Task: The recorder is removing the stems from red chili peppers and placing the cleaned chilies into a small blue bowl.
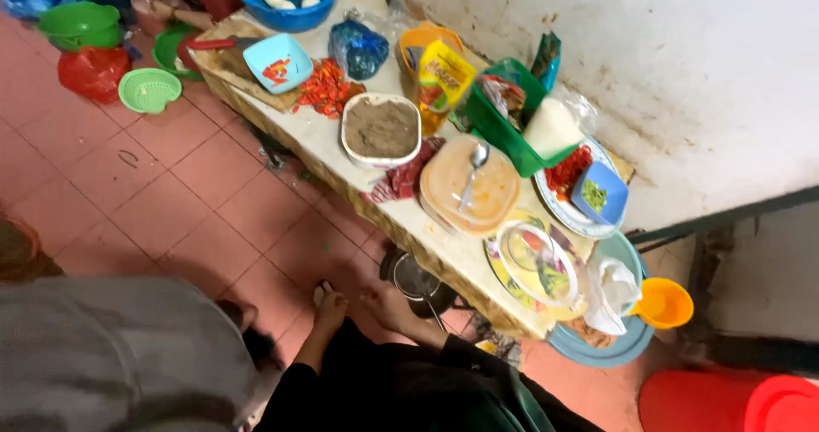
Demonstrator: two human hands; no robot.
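Both hands are low, down by the red tiled floor [171,185] at the near edge of the long table [320,138]. The left hand [328,310] hangs over the tiles with its fingers stretched out close together, holding nothing. The right hand [388,302] lies just beside the rim of a dark round pot [418,280] that sits on the floor, half tucked under the table edge. The view is blurred there, so I cannot tell whether its fingers touch the rim or close on anything.

By my reading, the step in hand is the reach down to the pot, with no firm hold yet. Lifting it out would call for the right hand to close on the rim or handle and the left to come across to the far side, then a draw clear of the table edge above.

The pot stands upright, mouth up. A thin metal piece, possibly its handle [436,314], runs from the rim back toward the person, slanting slightly right; that is its long axis.

Above, on the table, sit a tub of brown paste [380,128] and a clear lid [539,263].
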